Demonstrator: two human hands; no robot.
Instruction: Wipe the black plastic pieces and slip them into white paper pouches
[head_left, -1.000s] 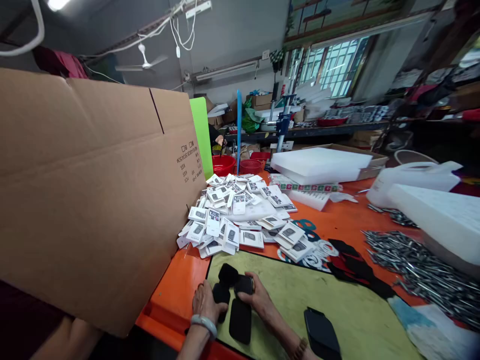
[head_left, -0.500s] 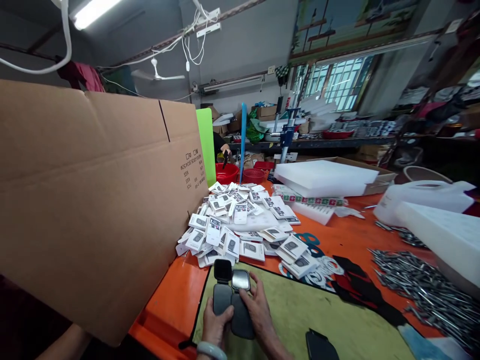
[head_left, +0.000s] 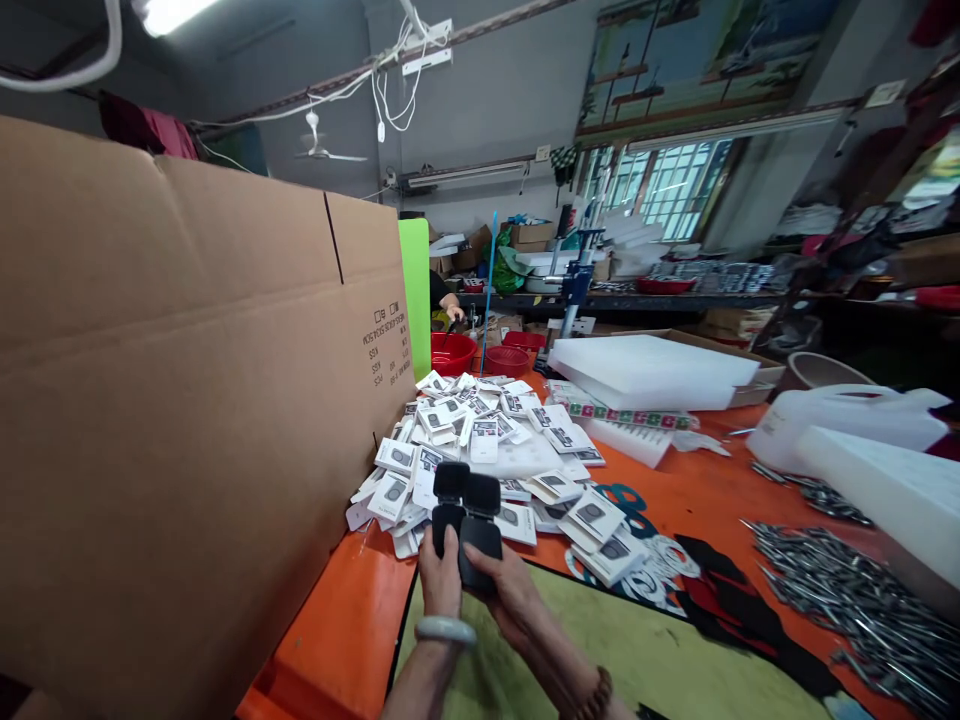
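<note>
My left hand [head_left: 440,578] is closed around a flat black hinged piece [head_left: 451,486] with a square head, perhaps a folding phone holder. A second, similar black hinged piece [head_left: 481,540] is gripped by my right hand [head_left: 511,588], its thumb lying across the lower plate. Both pieces are side by side, heads up, held above the near edge of the pile of small white printed boxes [head_left: 517,522]. Beneath my forearms lies a yellow-green mat [head_left: 592,630] with a dark border.
A tall cardboard box [head_left: 202,400] walls off the left side. On the orange table [head_left: 690,480] lie a heap of metal rods [head_left: 847,590], dark cloth strips [head_left: 742,610], rings [head_left: 664,565] and white foam blocks [head_left: 652,370]. Farther back, a person's hand [head_left: 452,308] is above a red basin [head_left: 452,352].
Both hands have moved up and forward, away from me, carrying the two black pieces from over the mat to the white boxes. The view has shifted slightly.
</note>
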